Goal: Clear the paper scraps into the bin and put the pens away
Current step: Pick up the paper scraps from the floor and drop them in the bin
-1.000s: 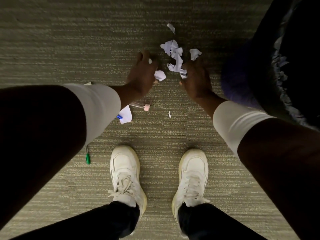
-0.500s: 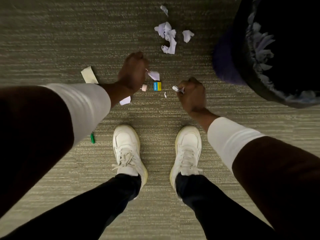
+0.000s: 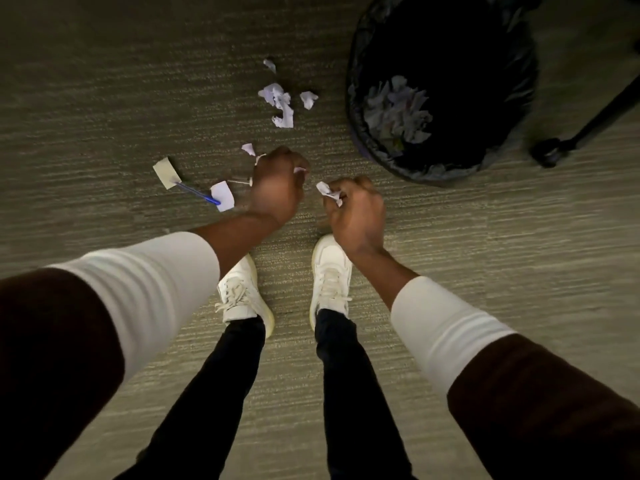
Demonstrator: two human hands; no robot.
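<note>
My left hand is a closed fist with white paper scraps poking out at its top and right side. My right hand is shut on a crumpled paper scrap that sticks out to the left. A cluster of torn paper scraps lies on the carpet beyond my hands. The black-lined bin stands at the upper right with crumpled paper inside. A blue pen lies to the left, between a beige note and a white paper piece. A second pen pokes out beside my left fist.
My two white shoes stand on the grey-green carpet just below my hands. A dark chair leg with a caster reaches in at the right of the bin. One small scrap lies farther out.
The view has risen and shifted, so the bin's inside now shows. Both fists have lifted off the carpet and come closer together, each still holding scraps. The blue pen has come into view.
</note>
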